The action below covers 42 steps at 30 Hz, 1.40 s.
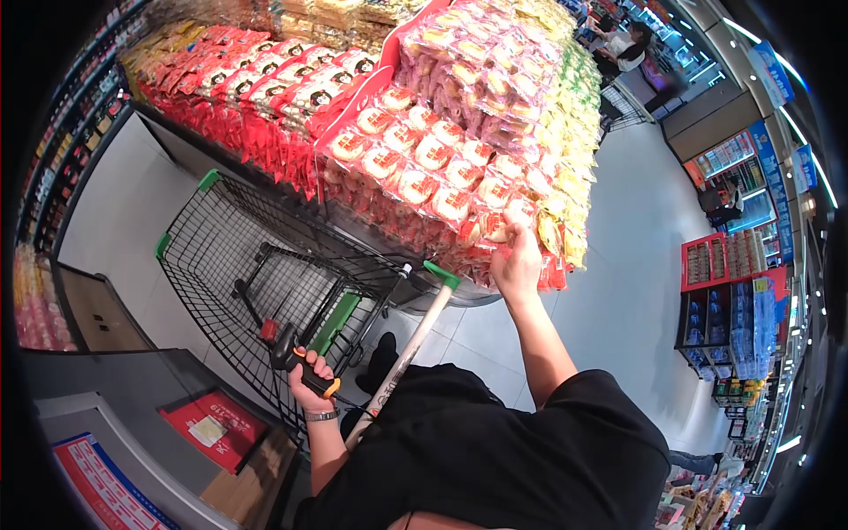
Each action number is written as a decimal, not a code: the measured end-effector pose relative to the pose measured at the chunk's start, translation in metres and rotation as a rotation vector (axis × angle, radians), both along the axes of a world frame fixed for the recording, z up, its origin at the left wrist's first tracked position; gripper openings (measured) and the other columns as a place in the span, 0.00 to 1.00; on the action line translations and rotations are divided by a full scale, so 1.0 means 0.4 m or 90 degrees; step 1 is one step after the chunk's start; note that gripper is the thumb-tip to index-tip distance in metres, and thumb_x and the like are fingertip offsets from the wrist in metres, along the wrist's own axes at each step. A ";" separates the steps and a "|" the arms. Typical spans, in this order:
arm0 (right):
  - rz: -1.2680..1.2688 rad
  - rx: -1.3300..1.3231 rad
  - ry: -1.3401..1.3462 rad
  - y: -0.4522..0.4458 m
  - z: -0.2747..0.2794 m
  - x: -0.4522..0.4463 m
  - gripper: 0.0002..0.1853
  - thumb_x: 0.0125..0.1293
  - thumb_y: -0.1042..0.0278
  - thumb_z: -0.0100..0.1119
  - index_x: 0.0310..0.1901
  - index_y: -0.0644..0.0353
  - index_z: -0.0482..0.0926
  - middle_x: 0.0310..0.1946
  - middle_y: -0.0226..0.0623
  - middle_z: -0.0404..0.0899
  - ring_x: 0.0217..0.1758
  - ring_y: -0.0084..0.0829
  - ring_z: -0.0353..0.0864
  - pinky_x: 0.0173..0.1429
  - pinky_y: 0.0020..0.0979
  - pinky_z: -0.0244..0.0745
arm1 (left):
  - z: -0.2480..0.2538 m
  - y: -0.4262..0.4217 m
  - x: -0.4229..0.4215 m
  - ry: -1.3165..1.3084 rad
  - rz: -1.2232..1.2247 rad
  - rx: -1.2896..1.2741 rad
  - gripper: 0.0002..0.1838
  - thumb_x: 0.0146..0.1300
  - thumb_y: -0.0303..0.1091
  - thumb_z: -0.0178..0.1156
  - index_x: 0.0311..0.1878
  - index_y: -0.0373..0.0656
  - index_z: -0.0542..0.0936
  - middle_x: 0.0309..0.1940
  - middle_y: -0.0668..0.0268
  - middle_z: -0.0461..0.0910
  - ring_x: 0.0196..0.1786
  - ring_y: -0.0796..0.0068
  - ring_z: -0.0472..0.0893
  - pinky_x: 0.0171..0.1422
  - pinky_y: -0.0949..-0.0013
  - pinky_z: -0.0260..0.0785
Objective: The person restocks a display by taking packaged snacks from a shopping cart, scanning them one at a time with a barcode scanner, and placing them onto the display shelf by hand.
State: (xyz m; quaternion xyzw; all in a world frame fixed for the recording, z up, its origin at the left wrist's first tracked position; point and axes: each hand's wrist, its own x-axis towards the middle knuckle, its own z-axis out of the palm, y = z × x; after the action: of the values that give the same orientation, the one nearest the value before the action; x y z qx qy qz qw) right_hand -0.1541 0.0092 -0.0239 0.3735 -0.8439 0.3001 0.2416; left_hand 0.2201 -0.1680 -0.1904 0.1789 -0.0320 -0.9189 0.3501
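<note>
My left hand (313, 382) is wrapped round the grip of a black handheld barcode scanner (284, 348) with yellow-orange trim, held over the shopping cart (238, 256). A watch (322, 415) sits on that wrist. My right arm stretches forward to the front corner of a display piled with packaged pastries (415, 185) in clear wrappers with red print. There my right hand (519, 261) has its fingers curled at one packaged pastry (521, 212); the contact is partly hidden. The cart's pale handle (411, 349) with a green end (441, 276) runs between my arms.
Red bags (256, 84) fill the display's left side, yellow packets (570, 168) its right. A grey counter (115, 389) with a red sign (212, 430) stands at lower left. Shelves (729, 322) with bottled goods line the right aisle. Another person (625, 49) is at the far top right.
</note>
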 end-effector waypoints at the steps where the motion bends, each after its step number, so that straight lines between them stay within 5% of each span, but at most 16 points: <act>1: -0.003 0.002 -0.008 0.002 -0.001 -0.001 0.32 0.48 0.85 0.58 0.61 0.60 0.76 0.45 0.43 0.83 0.47 0.41 0.83 0.52 0.38 0.79 | 0.001 0.001 0.000 0.002 -0.001 -0.003 0.18 0.65 0.36 0.59 0.58 0.47 0.72 0.40 0.69 0.70 0.34 0.78 0.68 0.38 0.75 0.67; 8: 0.085 -0.168 -0.040 -0.009 0.083 0.033 0.26 0.53 0.84 0.61 0.57 0.62 0.77 0.48 0.43 0.84 0.49 0.33 0.85 0.51 0.33 0.82 | 0.010 0.005 0.001 -0.009 0.009 0.004 0.19 0.64 0.36 0.59 0.57 0.48 0.72 0.40 0.68 0.69 0.33 0.76 0.68 0.36 0.74 0.67; 11: 0.313 -0.332 -0.448 -0.004 0.091 0.054 0.19 0.57 0.84 0.61 0.51 0.64 0.76 0.57 0.44 0.78 0.55 0.33 0.82 0.56 0.34 0.81 | -0.006 -0.001 0.008 0.073 -0.027 -0.003 0.21 0.62 0.36 0.59 0.59 0.47 0.71 0.40 0.67 0.68 0.35 0.74 0.69 0.39 0.73 0.70; 14: 0.617 -0.327 -0.574 -0.051 0.097 0.105 0.17 0.59 0.69 0.72 0.47 0.61 0.78 0.58 0.45 0.76 0.61 0.34 0.77 0.63 0.35 0.74 | 0.053 0.012 -0.009 0.127 -0.085 0.016 0.24 0.61 0.36 0.60 0.60 0.47 0.70 0.45 0.63 0.72 0.46 0.68 0.75 0.50 0.67 0.77; 15: 0.683 -0.259 -0.582 -0.069 0.083 0.129 0.15 0.60 0.66 0.70 0.45 0.60 0.79 0.58 0.45 0.76 0.61 0.34 0.77 0.60 0.33 0.74 | 0.043 0.016 -0.022 0.234 -0.118 0.002 0.26 0.60 0.37 0.61 0.62 0.47 0.69 0.62 0.55 0.72 0.65 0.56 0.74 0.68 0.53 0.73; 16: 0.687 -0.215 -0.720 -0.075 0.073 0.181 0.11 0.60 0.66 0.68 0.42 0.59 0.81 0.58 0.44 0.77 0.61 0.35 0.77 0.60 0.34 0.74 | 0.038 0.023 -0.022 0.239 -0.164 0.000 0.28 0.59 0.38 0.63 0.63 0.49 0.69 0.76 0.48 0.58 0.77 0.46 0.60 0.77 0.41 0.60; 19: 0.866 -0.048 -0.649 -0.128 0.081 0.290 0.09 0.57 0.86 0.63 0.36 0.61 0.82 0.54 0.44 0.79 0.58 0.40 0.80 0.59 0.39 0.76 | 0.212 0.064 -0.089 0.313 -0.229 -0.004 0.28 0.57 0.40 0.64 0.62 0.52 0.71 0.78 0.45 0.50 0.79 0.39 0.52 0.78 0.31 0.48; 20: 0.911 -0.021 -0.646 -0.139 0.056 0.315 0.13 0.52 0.90 0.61 0.36 0.60 0.83 0.55 0.43 0.77 0.58 0.41 0.80 0.60 0.38 0.75 | 0.243 0.075 -0.093 0.296 -0.235 0.026 0.29 0.54 0.40 0.64 0.61 0.49 0.72 0.77 0.44 0.53 0.77 0.40 0.57 0.76 0.32 0.53; 22: 0.924 0.065 -0.628 -0.150 0.053 0.344 0.16 0.50 0.92 0.59 0.37 0.61 0.84 0.57 0.43 0.75 0.57 0.41 0.80 0.59 0.38 0.76 | 0.233 0.072 -0.100 0.358 -0.275 0.021 0.31 0.52 0.44 0.65 0.60 0.50 0.71 0.70 0.46 0.63 0.71 0.40 0.66 0.71 0.33 0.62; 25: 0.903 0.069 -0.591 -0.156 0.050 0.334 0.19 0.50 0.92 0.55 0.39 0.60 0.84 0.59 0.43 0.73 0.55 0.40 0.80 0.58 0.38 0.76 | 0.250 0.089 -0.093 0.258 -0.235 0.010 0.29 0.52 0.39 0.65 0.59 0.48 0.71 0.72 0.46 0.62 0.74 0.42 0.64 0.71 0.28 0.61; 28: 0.680 0.105 -0.551 -0.137 0.059 0.324 0.19 0.54 0.90 0.53 0.41 0.57 0.85 0.57 0.45 0.74 0.57 0.41 0.79 0.59 0.37 0.76 | 0.263 0.087 -0.086 0.166 -0.170 -0.009 0.27 0.52 0.37 0.67 0.58 0.50 0.74 0.79 0.53 0.54 0.78 0.45 0.59 0.74 0.27 0.55; 31: 0.628 0.090 -0.464 -0.132 0.069 0.339 0.13 0.57 0.73 0.64 0.45 0.59 0.80 0.55 0.49 0.75 0.57 0.49 0.78 0.59 0.42 0.76 | 0.282 0.086 -0.100 0.118 -0.087 -0.093 0.28 0.51 0.36 0.68 0.58 0.50 0.75 0.79 0.53 0.53 0.79 0.46 0.57 0.77 0.32 0.52; 34: 0.568 0.267 -0.503 -0.115 0.063 0.393 0.28 0.59 0.55 0.73 0.52 0.64 0.73 0.61 0.53 0.72 0.64 0.54 0.74 0.66 0.45 0.72 | 0.305 0.096 -0.119 0.099 -0.062 -0.140 0.29 0.50 0.35 0.68 0.58 0.49 0.75 0.80 0.53 0.50 0.80 0.48 0.56 0.80 0.38 0.50; 42: 0.403 0.201 -0.443 -0.104 0.053 0.413 0.28 0.44 0.58 0.78 0.41 0.61 0.71 0.53 0.47 0.75 0.54 0.51 0.79 0.56 0.46 0.76 | 0.372 0.136 -0.154 0.167 -0.120 -0.212 0.29 0.47 0.35 0.67 0.57 0.48 0.76 0.83 0.54 0.35 0.83 0.52 0.43 0.84 0.46 0.37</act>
State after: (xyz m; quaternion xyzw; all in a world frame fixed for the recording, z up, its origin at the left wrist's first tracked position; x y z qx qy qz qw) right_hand 0.0113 -0.0325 -0.0027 0.5210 -0.7549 0.3339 -0.2172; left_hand 0.1583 -0.1138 -0.0415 -0.0060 -0.1543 -0.9450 0.2882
